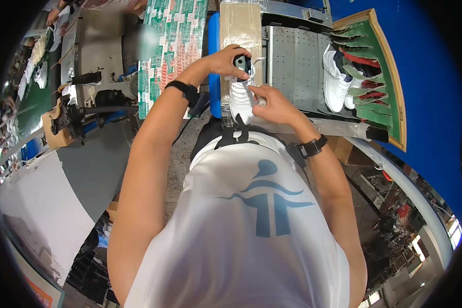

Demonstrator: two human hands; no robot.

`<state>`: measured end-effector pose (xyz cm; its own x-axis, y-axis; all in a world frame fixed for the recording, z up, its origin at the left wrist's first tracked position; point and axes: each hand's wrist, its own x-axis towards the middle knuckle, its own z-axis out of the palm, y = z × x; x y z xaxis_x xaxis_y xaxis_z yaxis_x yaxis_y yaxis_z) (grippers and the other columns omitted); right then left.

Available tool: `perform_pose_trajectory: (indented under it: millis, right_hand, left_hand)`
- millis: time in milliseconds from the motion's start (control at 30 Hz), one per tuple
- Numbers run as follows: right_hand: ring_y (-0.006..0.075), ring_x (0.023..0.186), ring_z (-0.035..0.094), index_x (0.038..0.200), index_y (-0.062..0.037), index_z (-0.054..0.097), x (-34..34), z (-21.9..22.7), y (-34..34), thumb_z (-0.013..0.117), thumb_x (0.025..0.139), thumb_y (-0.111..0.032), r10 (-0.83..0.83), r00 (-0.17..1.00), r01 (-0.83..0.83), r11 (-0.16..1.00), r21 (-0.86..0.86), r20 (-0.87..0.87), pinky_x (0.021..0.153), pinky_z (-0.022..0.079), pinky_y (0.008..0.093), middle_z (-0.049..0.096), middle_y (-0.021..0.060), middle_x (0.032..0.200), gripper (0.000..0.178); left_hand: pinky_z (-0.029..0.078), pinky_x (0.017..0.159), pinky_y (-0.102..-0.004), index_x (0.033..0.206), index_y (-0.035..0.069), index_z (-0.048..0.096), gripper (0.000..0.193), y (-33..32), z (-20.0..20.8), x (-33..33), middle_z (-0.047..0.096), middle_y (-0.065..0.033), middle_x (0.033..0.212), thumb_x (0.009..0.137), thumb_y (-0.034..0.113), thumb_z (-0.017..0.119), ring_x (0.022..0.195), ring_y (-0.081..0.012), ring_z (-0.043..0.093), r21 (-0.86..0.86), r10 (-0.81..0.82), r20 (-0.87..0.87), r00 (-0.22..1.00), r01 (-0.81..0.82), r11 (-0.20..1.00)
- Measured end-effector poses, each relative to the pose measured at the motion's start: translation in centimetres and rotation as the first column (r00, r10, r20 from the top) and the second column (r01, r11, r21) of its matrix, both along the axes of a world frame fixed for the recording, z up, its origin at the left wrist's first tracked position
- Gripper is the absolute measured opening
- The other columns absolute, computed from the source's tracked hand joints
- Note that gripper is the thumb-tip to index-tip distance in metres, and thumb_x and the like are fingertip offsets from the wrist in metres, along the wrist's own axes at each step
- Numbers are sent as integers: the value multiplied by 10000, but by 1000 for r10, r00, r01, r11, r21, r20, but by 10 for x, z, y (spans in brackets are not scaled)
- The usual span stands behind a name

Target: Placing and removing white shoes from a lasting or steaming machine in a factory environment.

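A white lace-up sneaker (pixel 239 101) rests on a tape-covered board (pixel 239 25), its toe pointing toward me. My left hand (pixel 226 61) curls round the dark-lined opening, thumb and fingers gripping the tongue area. Beside the upper laces, my right hand (pixel 274 104) is closed, its bent index finger reaching close to my left thumb. Whatever is between the right fingers is too small to make out. One loose shoelace end (pixel 259 59) sticks out at the right of the opening.
To the right, a grey metal conveyor (pixel 295 56) carries another pair of white sneakers (pixel 335 84) beside a wood-framed opening with green and red strip flaps (pixel 372 72). Left stands a taped green-and-white surface (pixel 174 41), then machinery (pixel 110 97). Another person's hand (pixel 53 15) shows at upper left.
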<state>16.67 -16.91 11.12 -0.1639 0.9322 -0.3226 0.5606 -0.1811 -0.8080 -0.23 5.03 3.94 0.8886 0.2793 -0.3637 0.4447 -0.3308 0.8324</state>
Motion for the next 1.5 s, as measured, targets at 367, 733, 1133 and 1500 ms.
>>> perform_pose_trajectory:
  millis: [367,733,1133,1500]
  right_hand:
    - [432,925,674,1234,81,672,-57,-8,17,724,789,-271,89,990,-78,992,100,-111,847,535,503,676,266,975,570]
    - [364,987,704,1410,28,654,-57,10,21,716,766,-284,78,970,-100,992,-81,-230,928,556,410,720,186,1071,718]
    - [383,1023,656,1438,107,580,-8,0,-28,714,803,-189,-204,978,210,966,151,-51,969,525,434,663,216,1069,713]
    - [428,1005,642,1431,87,574,-7,56,-78,719,821,-244,13,979,-30,996,81,206,942,505,497,643,253,1050,709]
  left_hand:
    - [553,1014,-395,1360,98,696,684,-15,-3,-5,674,-111,1303,788,363,963,1180,-273,673,39,183,95,978,-188,981]
    - [550,998,-404,1314,90,720,715,-31,5,11,718,-153,1261,723,398,979,1160,-339,686,305,169,83,982,-186,934]
    - [445,1185,-428,1617,296,481,917,-52,-16,-11,284,-286,1714,828,497,902,1513,-427,428,-52,315,116,942,-311,949]
    - [471,1128,-359,1513,140,608,745,-61,-6,-6,592,-109,1451,846,261,919,1338,-244,581,37,346,235,908,-365,930]
